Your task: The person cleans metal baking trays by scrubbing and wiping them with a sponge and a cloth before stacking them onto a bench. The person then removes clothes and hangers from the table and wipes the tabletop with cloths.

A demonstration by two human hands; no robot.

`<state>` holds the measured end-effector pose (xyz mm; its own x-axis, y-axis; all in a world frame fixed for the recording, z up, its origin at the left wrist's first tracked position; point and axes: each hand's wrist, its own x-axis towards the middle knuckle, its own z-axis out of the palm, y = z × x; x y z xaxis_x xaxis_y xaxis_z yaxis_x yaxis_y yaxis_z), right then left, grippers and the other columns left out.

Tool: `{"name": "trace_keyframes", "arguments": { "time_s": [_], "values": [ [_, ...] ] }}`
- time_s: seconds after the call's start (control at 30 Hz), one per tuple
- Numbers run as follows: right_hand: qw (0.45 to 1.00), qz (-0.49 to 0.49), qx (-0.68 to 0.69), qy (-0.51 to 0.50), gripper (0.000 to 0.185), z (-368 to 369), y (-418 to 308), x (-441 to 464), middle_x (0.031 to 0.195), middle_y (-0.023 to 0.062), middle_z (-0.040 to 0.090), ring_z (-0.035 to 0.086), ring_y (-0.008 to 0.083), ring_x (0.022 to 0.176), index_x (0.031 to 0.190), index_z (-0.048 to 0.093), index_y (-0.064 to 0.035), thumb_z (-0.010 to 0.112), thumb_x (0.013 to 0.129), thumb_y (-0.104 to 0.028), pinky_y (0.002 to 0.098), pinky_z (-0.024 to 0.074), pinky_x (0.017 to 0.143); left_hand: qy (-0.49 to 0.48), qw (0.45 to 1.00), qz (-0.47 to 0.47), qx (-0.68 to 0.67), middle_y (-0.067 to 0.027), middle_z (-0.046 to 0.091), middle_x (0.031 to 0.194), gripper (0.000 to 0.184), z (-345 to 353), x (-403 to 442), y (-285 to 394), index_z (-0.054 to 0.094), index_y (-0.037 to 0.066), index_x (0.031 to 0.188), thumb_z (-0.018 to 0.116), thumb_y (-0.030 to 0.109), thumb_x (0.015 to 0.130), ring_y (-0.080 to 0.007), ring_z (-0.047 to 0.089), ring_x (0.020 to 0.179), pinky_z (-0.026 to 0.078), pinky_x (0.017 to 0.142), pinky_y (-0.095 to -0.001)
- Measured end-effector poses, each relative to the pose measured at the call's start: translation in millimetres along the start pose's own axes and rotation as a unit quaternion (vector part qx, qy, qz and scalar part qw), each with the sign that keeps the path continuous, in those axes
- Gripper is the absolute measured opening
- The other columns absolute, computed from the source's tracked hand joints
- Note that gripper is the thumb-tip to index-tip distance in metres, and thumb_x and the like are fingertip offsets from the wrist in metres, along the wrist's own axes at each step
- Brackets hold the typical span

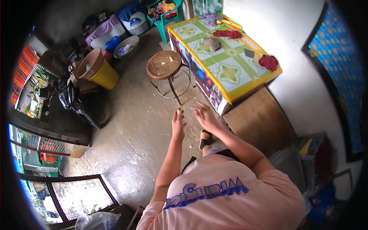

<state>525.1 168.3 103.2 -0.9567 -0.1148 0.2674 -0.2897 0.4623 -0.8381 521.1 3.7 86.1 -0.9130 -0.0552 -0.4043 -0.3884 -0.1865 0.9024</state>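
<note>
Both of my hands are held out over the concrete floor, apart from each other. My left hand (pixel 178 122) has its fingers partly spread and holds nothing that shows. Just right of it, my right hand (pixel 206 117) has its fingers apart and is empty. A round stool (pixel 157 66) with a brown seat and metal legs stands beyond my hands, with small pale bits on its seat. Nearest my right hand is the corner of a long table (pixel 230 86) under a green and yellow patterned cover. Dark red cloths (pixel 268 62) and other small cloths lie on that cover.
A yellow bucket (pixel 105 76), a basin (pixel 126 49) and a green chair (pixel 164 21) piled with clothes stand at the back. A wooden board (pixel 260 119) is beside the table. Windows (pixel 82 195) are at the lower left, and a black bag (pixel 86 115) lies left.
</note>
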Motion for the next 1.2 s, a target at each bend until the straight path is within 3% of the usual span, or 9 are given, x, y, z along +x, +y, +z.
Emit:
{"name": "trace_keyframes", "arguments": {
  "time_s": [0.13,0.3,0.43,0.57,0.63,0.77,0.9,1.1,1.2],
  "values": [
    [0.993,-0.070,0.063,-0.074,0.045,39,-19,98,0.153,0.0130,0.030,0.023,0.0316,0.143,0.143,0.043,-0.0216,0.039,0.101,-0.038,0.0489,0.0159,0.116,-0.095,0.935,0.071,-0.334,-0.0086,0.027,0.154,0.069,46,84,27,0.027,0.013,0.149,0.035,0.058,0.097,-0.0255,0.030,0.139,0.023,0.115,-0.0441],
    [0.992,0.092,-0.079,-0.035,0.056,51,72,248,0.155,0.0118,0.026,0.016,0.0355,0.145,0.149,0.029,-0.0235,0.027,0.100,-0.050,0.0665,0.0073,0.110,-0.215,0.936,-0.004,-0.279,-0.0083,0.025,0.156,0.078,67,147,137,0.020,0.005,0.151,0.019,0.062,0.098,-0.0255,0.021,0.144,0.015,0.117,-0.0441],
    [0.971,0.189,0.145,-0.001,0.070,57,131,304,0.155,0.0154,0.023,0.016,0.0335,0.145,0.149,0.024,-0.0064,0.024,0.099,-0.055,0.0452,0.0163,0.116,-0.119,0.981,0.154,-0.020,-0.0104,0.021,0.157,0.075,106,156,196,0.020,0.007,0.151,0.019,0.060,0.098,-0.0261,0.015,0.146,0.005,0.117,-0.0449],
    [0.790,0.224,0.563,-0.095,0.088,52,102,328,0.157,0.0152,0.015,0.017,0.0277,0.145,0.151,0.014,-0.0058,0.034,0.092,-0.068,0.0414,0.0200,0.116,-0.102,0.784,0.445,0.420,-0.0110,0.027,0.155,0.063,75,267,142,0.030,0.011,0.149,0.031,0.050,0.099,-0.0317,0.018,0.145,0.000,0.115,-0.0567],
    [0.576,0.336,0.725,-0.172,0.097,33,88,367,0.157,0.0163,0.014,0.021,0.0316,0.143,0.152,0.008,-0.0084,0.041,0.087,-0.072,0.0436,0.0223,0.116,-0.079,0.701,0.397,0.587,-0.0080,0.028,0.155,0.057,43,311,137,0.032,0.016,0.149,0.034,0.044,0.099,-0.0321,0.016,0.146,0.000,0.114,-0.0593],
    [0.699,0.302,0.636,-0.129,0.093,-11,112,422,0.143,0.0165,0.045,0.047,0.0394,0.126,0.147,0.030,-0.0107,0.054,0.081,-0.072,0.0588,0.0326,0.104,-0.008,0.605,0.240,0.759,-0.0128,0.041,0.147,0.048,-25,399,119,0.044,0.026,0.141,0.049,0.034,0.094,-0.0304,0.023,0.144,0.001,0.109,-0.0680],
    [0.933,0.238,0.236,0.135,0.065,-6,187,472,0.139,0.0164,0.049,0.052,0.0341,0.122,0.141,0.042,-0.0126,0.064,0.088,-0.045,0.0460,0.0403,0.101,-0.049,0.755,0.154,0.636,-0.0180,0.064,0.114,0.037,-79,501,108,0.058,0.020,0.127,0.052,0.030,0.091,-0.0362,0.056,0.113,0.033,0.101,-0.0574],
    [0.908,0.224,-0.231,0.268,0.053,-10,237,501,0.124,0.0165,0.057,0.055,0.0355,0.112,0.133,0.051,-0.0138,0.069,0.085,-0.029,0.0430,0.0429,0.096,-0.027,0.726,0.112,0.679,-0.0216,0.070,0.087,0.054,-55,550,217,0.066,0.015,0.114,0.055,0.058,0.084,-0.0409,0.067,0.086,0.052,0.077,-0.0485],
    [0.884,0.275,-0.275,0.260,0.059,-23,249,508,0.136,0.0182,0.049,0.044,0.0377,0.126,0.136,0.048,-0.0162,0.069,0.082,-0.027,0.0489,0.0373,0.102,-0.094,0.720,0.097,0.681,-0.0267,0.059,0.120,0.082,-56,588,217,0.041,0.020,0.142,0.056,0.068,0.077,-0.0387,0.054,0.118,0.035,0.100,-0.0558]
  ]
}}
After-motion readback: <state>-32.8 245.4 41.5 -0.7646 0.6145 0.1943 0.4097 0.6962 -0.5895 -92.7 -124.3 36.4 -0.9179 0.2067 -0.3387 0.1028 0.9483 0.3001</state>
